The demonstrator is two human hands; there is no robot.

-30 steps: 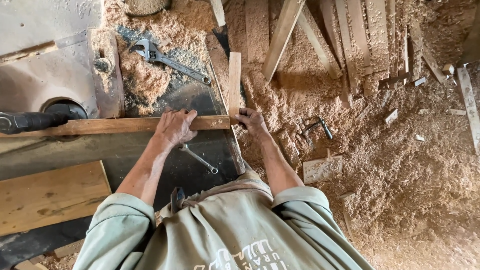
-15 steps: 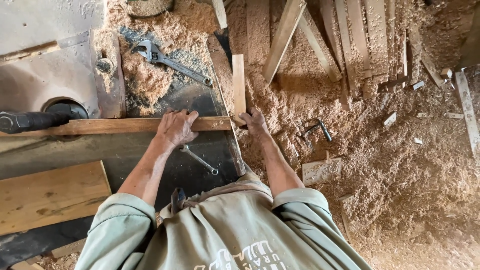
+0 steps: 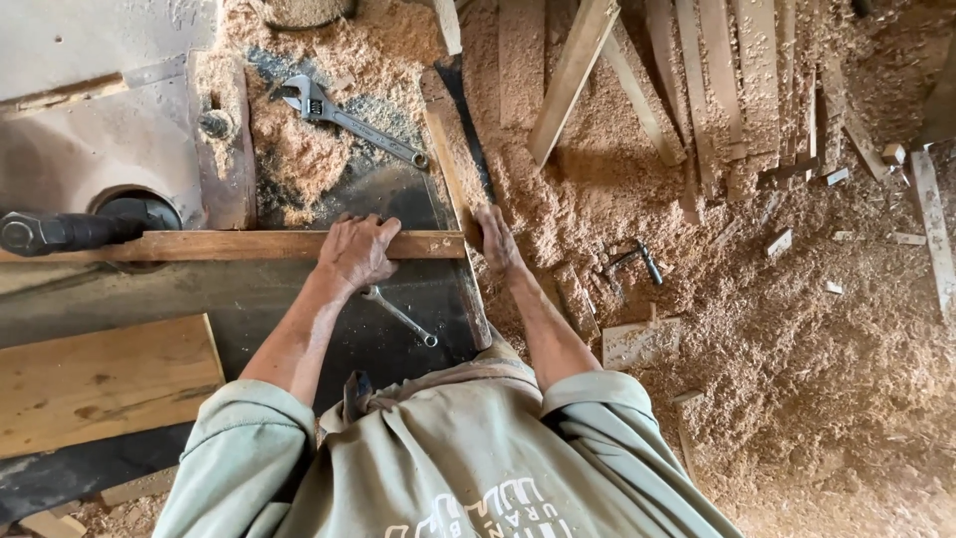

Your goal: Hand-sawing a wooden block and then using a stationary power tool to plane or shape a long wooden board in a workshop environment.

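The left hand (image 3: 360, 249) lies flat on the long wooden strip (image 3: 199, 246) across the dark bench (image 3: 398, 199), as before. The right hand (image 3: 495, 234) grips the short slat (image 3: 450, 169), now tilted leftward, no longer upright; its near end is hidden.

An adjustable wrench (image 3: 344, 117) lies in sawdust (image 3: 299, 149), a small spanner (image 3: 400, 316) on the dark table (image 3: 299, 299).
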